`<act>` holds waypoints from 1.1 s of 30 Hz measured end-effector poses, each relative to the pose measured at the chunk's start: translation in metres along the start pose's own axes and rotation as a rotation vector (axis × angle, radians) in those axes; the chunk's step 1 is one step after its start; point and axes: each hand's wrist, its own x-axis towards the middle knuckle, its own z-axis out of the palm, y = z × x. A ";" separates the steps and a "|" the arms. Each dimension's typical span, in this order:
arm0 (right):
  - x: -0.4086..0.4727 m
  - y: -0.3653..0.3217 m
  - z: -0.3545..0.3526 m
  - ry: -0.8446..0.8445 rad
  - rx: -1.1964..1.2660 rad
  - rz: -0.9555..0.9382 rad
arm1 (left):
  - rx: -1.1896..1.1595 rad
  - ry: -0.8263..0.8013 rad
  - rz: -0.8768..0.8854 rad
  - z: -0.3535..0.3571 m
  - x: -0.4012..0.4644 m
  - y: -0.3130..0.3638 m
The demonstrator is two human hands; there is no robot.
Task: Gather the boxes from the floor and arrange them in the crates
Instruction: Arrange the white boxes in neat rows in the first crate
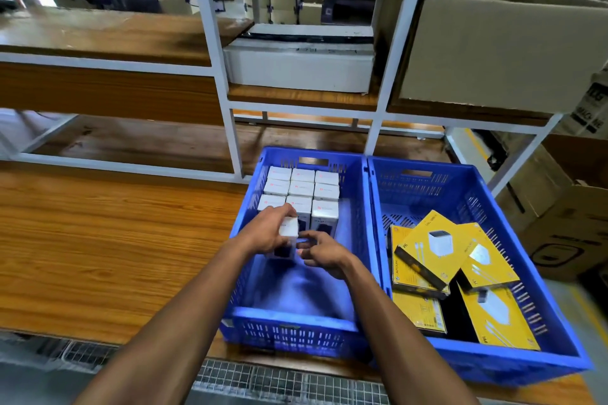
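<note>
Both forearms (184,316) bare, no sleeves or jewellery.

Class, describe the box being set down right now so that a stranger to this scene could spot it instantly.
Find the two blue crates side by side; take the left crate, which holds white boxes in rows. The target is the white box pinched by the left hand, raised, unlike its seated neighbours.

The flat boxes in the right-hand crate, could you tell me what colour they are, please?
Yellow with black edges, seen in the head view: flat boxes in the right crate.
</note>
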 end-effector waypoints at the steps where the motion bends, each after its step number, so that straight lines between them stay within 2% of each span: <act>1: 0.000 -0.001 0.003 -0.005 -0.002 0.005 | 0.091 0.010 0.017 0.000 -0.002 0.001; 5: 0.009 0.002 0.009 0.095 0.048 0.033 | 0.489 0.045 0.020 0.000 -0.007 -0.003; 10: 0.044 0.029 -0.004 0.349 0.123 0.101 | 0.705 0.052 -0.022 0.008 -0.006 -0.005; 15: 0.052 0.031 -0.019 0.509 0.154 0.114 | 0.737 0.063 -0.065 0.010 0.000 -0.004; 27: 0.052 0.008 -0.029 0.627 0.009 0.106 | 0.706 0.036 -0.165 0.021 0.014 -0.009; 33: 0.069 0.004 -0.037 0.592 -0.038 0.087 | 0.698 0.036 -0.171 0.023 0.020 -0.007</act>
